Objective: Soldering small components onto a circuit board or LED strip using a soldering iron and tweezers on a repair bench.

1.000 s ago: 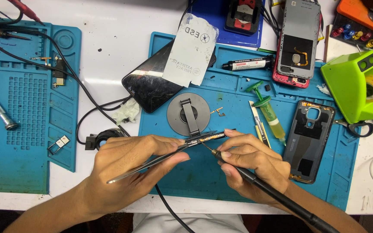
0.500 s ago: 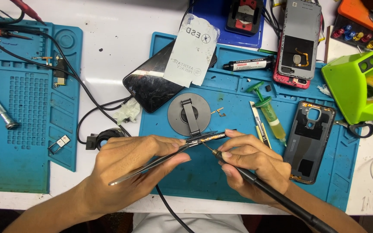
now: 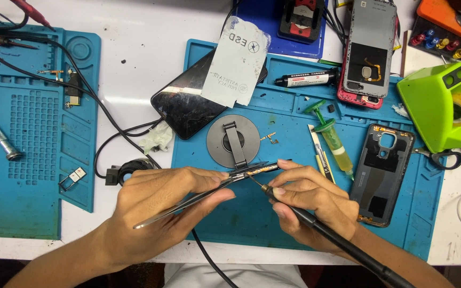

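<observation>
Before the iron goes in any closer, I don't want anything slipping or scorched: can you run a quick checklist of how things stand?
1. Tweezers held in left hand: ok.
2. Small flex part pinched at the tweezer tips: ok, though the grip itself is too small to judge.
3. Soldering iron held pen-style in right hand: ok.
4. Iron tip on the part's contact: cannot tell.
5. Work held over the blue mat: ok.
6. Black cable trailing under the left hand near the work: not ok.
</observation>
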